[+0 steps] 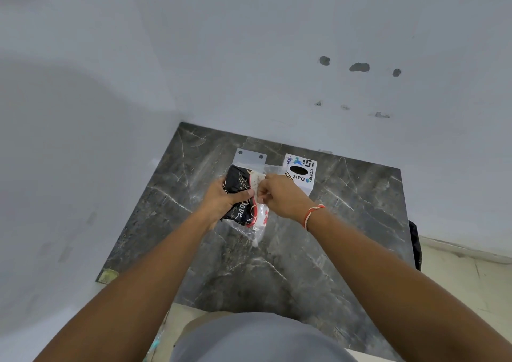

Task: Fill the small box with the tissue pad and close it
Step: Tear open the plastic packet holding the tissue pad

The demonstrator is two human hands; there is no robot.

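A tissue pack [240, 212] in clear plastic wrap, printed black with gold script and red and white, is held above the dark marble table [346, 223]. My left hand [221, 198] grips its black left side. My right hand [279, 195] pinches the wrap near the pack's white middle. Behind my right hand stands the small white box [302, 174], with an oval hole in its top and "Dart" and "code" printed on it. A white hanger flap [250, 156] with two holes sticks up at the pack's far end.
The table sits in a corner between grey-white walls [249, 57]. A red and white thread bracelet [311, 215] is on my right wrist. A dark object [414, 245] leans at the table's right edge. Pale floor shows to the right.
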